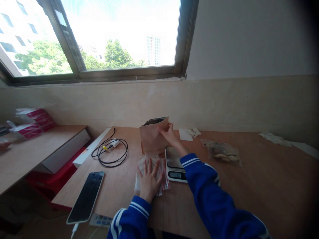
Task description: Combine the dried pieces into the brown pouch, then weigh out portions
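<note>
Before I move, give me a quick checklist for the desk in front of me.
1. Paper pouch upright, mouth open, right hand on its edge: ok.
2. Left hand flat on the clear zip bags, pinning them down: ok.
3. Scale display reading: cannot tell, too small.
4. Bag of food pieces sealed: cannot tell.
5. Phone apart from the left hand: ok.
</note>
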`<state>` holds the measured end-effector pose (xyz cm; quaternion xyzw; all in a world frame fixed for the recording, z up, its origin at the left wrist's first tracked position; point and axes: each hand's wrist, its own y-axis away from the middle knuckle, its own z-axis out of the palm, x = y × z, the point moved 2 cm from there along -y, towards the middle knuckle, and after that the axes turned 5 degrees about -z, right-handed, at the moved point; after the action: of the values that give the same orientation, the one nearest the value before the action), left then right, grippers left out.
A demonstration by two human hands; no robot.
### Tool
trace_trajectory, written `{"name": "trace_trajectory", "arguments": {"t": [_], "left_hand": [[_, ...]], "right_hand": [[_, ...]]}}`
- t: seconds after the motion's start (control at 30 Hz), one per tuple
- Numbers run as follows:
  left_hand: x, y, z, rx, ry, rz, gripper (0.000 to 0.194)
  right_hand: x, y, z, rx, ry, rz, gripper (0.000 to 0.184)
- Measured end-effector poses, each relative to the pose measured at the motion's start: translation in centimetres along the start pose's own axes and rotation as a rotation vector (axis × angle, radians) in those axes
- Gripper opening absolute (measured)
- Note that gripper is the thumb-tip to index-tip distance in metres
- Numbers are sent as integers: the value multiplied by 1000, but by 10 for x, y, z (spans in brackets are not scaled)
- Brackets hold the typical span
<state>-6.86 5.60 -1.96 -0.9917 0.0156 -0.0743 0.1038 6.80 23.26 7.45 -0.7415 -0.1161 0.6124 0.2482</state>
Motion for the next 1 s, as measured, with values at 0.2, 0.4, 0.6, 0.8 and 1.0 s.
{"name": "trace_trajectory", "arguments": {"t": [0.2, 0.4, 0.6, 0.8, 1.0], "left_hand": [[0, -7, -11, -88, 50, -47, 55], [-16, -10, -16, -62, 79, 38, 50], [-22, -10, -15, 1, 87, 0, 51], [-28, -17, -27, -87, 75, 21, 57], [-26, -13, -54, 69, 16, 54, 35]], "right_hand": [[1, 3, 1, 5, 135, 16, 82], [3, 16, -35, 2, 373, -193, 88], [54, 54, -125, 87, 788, -122, 42], [100, 109, -196, 67, 1206, 132, 59], [102, 132, -211, 151, 1017, -64, 55]]}}
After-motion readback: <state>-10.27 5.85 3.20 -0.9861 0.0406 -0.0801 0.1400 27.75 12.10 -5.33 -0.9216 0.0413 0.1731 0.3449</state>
